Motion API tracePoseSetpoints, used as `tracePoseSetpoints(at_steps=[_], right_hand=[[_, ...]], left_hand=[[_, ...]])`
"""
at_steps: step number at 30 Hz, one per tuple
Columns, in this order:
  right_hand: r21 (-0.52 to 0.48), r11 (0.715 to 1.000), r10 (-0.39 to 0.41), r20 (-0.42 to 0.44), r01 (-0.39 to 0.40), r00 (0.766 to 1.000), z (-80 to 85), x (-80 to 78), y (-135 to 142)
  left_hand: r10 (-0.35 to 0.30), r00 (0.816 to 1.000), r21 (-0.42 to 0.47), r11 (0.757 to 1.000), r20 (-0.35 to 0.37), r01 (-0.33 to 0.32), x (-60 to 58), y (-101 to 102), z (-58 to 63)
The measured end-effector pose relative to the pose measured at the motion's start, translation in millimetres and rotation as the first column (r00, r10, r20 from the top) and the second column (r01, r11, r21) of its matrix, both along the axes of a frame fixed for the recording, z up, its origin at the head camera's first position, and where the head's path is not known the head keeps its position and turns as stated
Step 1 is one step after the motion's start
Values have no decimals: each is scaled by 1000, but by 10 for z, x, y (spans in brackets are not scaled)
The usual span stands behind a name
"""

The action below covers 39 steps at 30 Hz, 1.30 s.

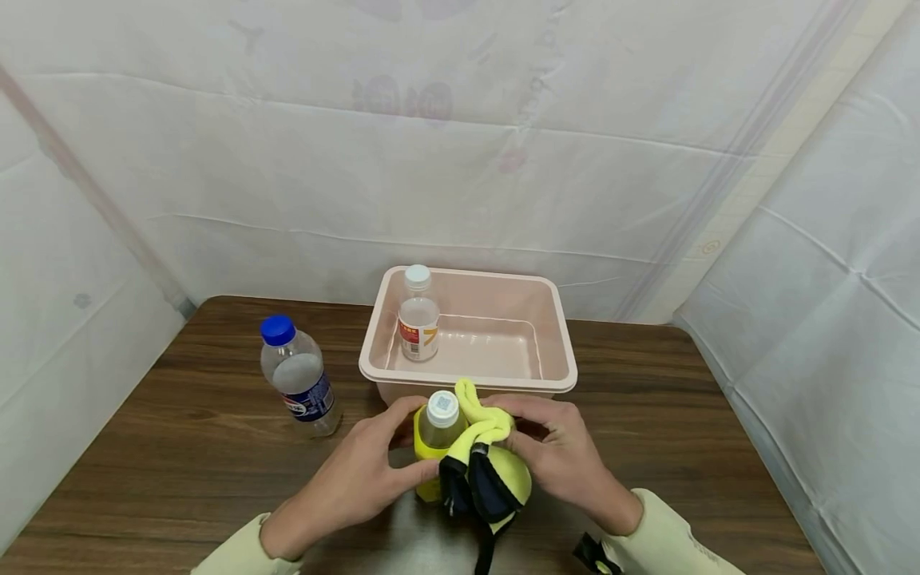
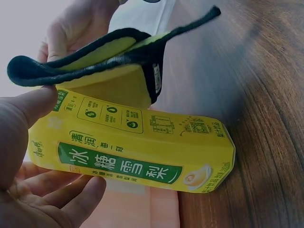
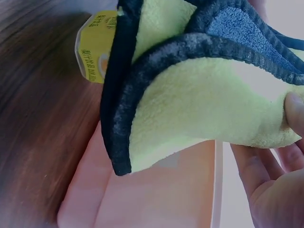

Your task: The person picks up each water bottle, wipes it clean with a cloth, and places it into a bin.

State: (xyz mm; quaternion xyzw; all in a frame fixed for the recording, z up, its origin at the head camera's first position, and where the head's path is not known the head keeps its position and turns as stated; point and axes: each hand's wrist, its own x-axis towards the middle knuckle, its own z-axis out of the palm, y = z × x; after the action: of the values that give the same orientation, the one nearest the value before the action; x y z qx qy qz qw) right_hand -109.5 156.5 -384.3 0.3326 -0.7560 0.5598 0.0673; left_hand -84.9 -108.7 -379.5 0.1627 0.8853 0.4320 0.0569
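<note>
A drink bottle with a yellow label (image 2: 118, 147) and a white cap stands on the table in front of the bin. My left hand (image 1: 366, 467) holds it near its upper part, fingers on one side. The left thumb reaches across to the dark edge of a yellow cloth (image 3: 190, 104) with dark trim. My right hand (image 1: 564, 451) pinches this folded cloth between thumb and fingers. In the head view the cloth (image 1: 506, 471) bunches against the bottle's right side and covers part of it. A dark strap hangs from its lower end.
Behind the hands stands a pale pink bin (image 1: 489, 379), with a clear white-capped bottle (image 1: 419, 323) upright inside at its left. A clear bottle with a blue cap (image 1: 302, 379) stands on the dark wooden table (image 1: 180, 447) to the left. White sheeting (image 1: 323, 176) rises beyond the table.
</note>
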Motion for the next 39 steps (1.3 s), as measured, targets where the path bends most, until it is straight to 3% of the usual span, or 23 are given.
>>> tracePoseSetpoints(at_steps=[14,19,23,26,29,34,39], right_hand=[[98,995,-15,-41,19,999,-10,-87,-80],[122,992,-8,-82,18,997,-178,-109,-62],[206,978,16,-100,5,995,-362,-99,-53],[255,967,23,-132,12,991,-409,-81,-44],[200,980,29,-184,9,982,-358,-75,-33],[72,997,22,-248,-4,968,-141,-80,-24],[106,994,29,-237,-4,971,7,-103,-56]], left_hand=[[-12,1000,22,1000,3,12,14,32,-9],[-11,999,7,1000,-38,11,25,30,-29],[4,998,-5,1000,-62,-5,43,38,-34],[8,997,-10,1000,-71,-9,50,46,-39],[3,997,-3,1000,-79,-3,51,50,-45],[-7,997,5,1000,-71,7,42,45,-41],[-18,1000,24,1000,-20,19,27,37,-26]])
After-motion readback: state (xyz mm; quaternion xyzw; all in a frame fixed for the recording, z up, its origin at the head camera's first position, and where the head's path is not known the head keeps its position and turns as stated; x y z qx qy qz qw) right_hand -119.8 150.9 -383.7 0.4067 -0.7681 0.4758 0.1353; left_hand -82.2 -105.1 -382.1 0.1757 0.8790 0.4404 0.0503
